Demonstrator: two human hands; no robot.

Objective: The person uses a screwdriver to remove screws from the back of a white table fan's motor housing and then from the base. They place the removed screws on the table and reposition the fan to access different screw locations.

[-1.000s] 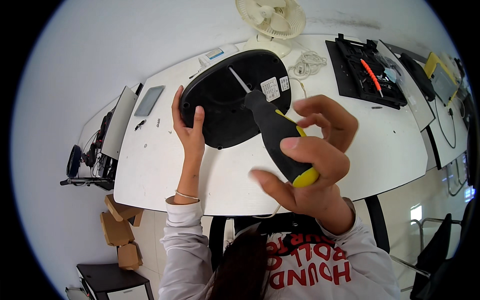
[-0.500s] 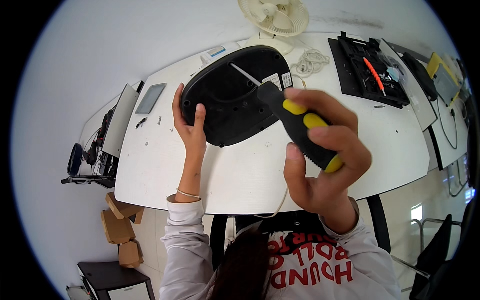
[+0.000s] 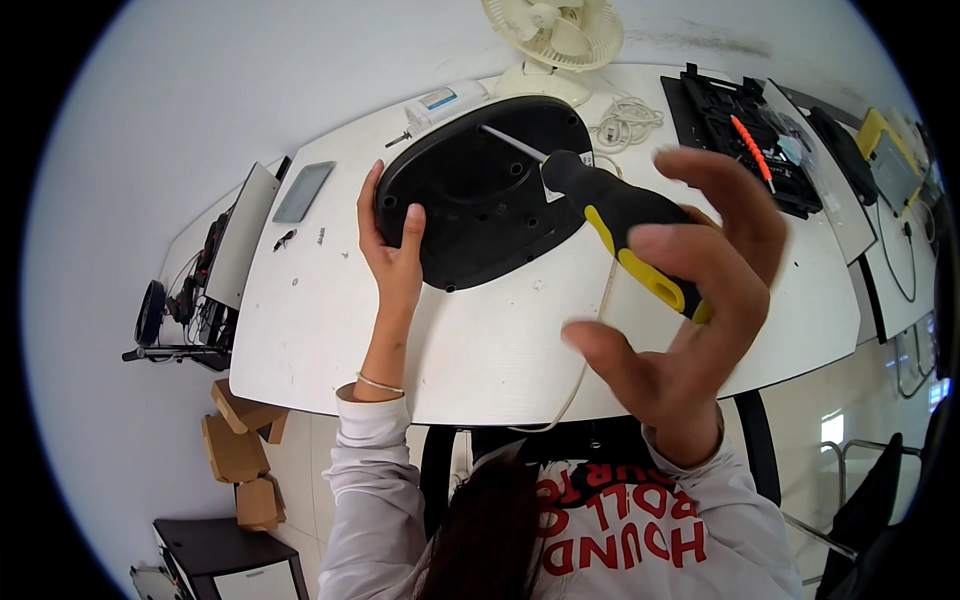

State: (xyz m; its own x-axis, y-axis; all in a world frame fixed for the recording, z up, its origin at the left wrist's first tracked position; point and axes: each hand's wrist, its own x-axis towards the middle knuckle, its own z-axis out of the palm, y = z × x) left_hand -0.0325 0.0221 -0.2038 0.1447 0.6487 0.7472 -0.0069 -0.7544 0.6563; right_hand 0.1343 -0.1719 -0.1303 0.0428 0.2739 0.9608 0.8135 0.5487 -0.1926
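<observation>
A black, rounded plastic housing [image 3: 455, 235] with several round screw holes stands tilted over the white table. My left hand [image 3: 393, 262] grips its left edge, thumb on the face toward me and fingers on the rim. The shaft of a black and yellow screwdriver [image 3: 600, 195] reaches a hole near the housing's upper edge; that hole hides its tip. Around the handle's end, my right hand [image 3: 700, 300] has a loose hold: some fingers bend about it, while the thumb and a raised finger are off it. The handle partly covers a pale label on the housing.
A cream fan [image 3: 560, 35] and a coiled white cable [image 3: 628, 122] stand behind the housing. Farther right lies a black tool case [image 3: 745, 140] with an orange bit in it. At left are a grey phone [image 3: 303, 192], small screws [image 3: 321, 236] and a white bottle [image 3: 445, 103].
My right hand has loosened, its thumb and one finger coming off the handle. The screwdriver has turned, so its yellow patches face lower. The housing has shifted slightly right with my left hand.
</observation>
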